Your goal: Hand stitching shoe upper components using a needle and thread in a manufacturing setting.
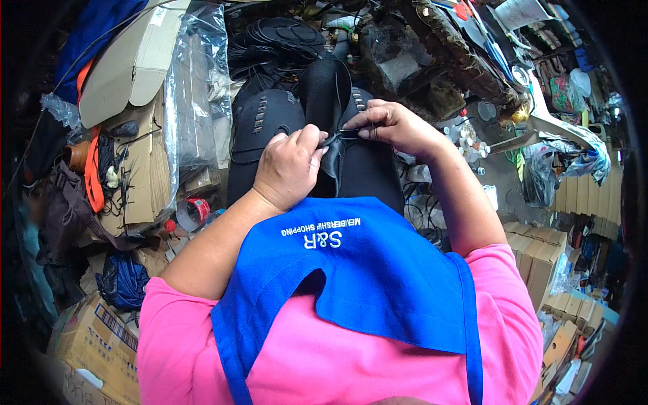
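A black, smooth, leather-like piece [326,91] stands curved upright between my knees, its lower part bending down towards my lap. My left hand [290,162] is closed, its thumb and fingertips pinching the edge of this piece. Just to the right, my right hand [398,128] pinches a thin, needle-like item [350,129] that reaches across to the piece near my left fingertips. Its exact kind is too small to make out. Black trousers [368,165] with slashed knees lie under both hands, and a blue apron [324,263] covers my front.
Coiled black strips [280,40] lie beyond my knees. Cardboard sheets [145,162] and clear plastic [196,101] lean at the left, by a clear bottle with a red label [196,212]. Small white-capped bottles [469,138], a rough wooden block [466,54] and cardboard boxes [533,253] are at the right.
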Tool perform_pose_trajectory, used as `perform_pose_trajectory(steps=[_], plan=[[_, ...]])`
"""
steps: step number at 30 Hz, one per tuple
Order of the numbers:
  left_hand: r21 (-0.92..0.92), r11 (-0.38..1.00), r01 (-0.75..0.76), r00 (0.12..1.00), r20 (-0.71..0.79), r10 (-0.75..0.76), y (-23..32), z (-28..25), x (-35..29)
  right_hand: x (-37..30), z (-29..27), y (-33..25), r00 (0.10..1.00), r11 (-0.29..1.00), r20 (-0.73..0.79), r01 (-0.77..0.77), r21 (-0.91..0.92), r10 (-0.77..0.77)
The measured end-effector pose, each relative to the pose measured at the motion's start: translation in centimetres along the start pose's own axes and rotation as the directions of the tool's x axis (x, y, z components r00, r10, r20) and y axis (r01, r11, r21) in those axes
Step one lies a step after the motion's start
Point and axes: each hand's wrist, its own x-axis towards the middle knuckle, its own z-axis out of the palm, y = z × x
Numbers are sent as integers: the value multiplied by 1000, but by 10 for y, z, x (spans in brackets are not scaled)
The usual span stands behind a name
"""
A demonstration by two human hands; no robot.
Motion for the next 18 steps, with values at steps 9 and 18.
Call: perform_pose_trajectory(steps=[9,18], plan=[[-21,1000,15,1000,3,-15,1,-1,1,0,-4,7,999,1000,44,24,10,-24],[-147,985,87,996,40,-82,-1,2,3,-1,19,13,979,999,-204,29,23,-24]])
